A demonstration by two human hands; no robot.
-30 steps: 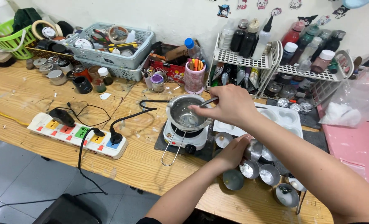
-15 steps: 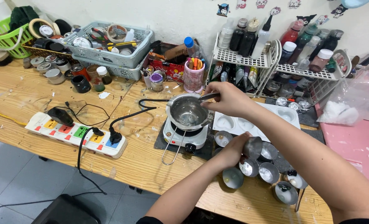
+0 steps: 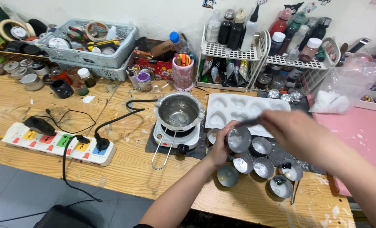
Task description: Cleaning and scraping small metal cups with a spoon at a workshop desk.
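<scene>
Left hand [image 3: 220, 148] grasps small metal cup [image 3: 238, 139] at centre frame; right hand [image 3: 287, 130], clenched on dark stirrer [image 3: 247, 123], should work gently, keeping cup level.

Seven small metal cups [image 3: 264, 168] (one held), one pot [image 3: 179, 111], one power strip [image 3: 57, 143]

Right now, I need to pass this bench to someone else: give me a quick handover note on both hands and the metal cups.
Left hand: grip on a small metal cup, lifted and tilted.
Right hand: holds a thin dark tool at that cup's mouth.
Metal pot sits on the small white hotplate.
Other cups cluster on the wooden bench; two at the right hold pale material.
White heart mould lies behind.
Contents of the held cup: cannot tell.
</scene>
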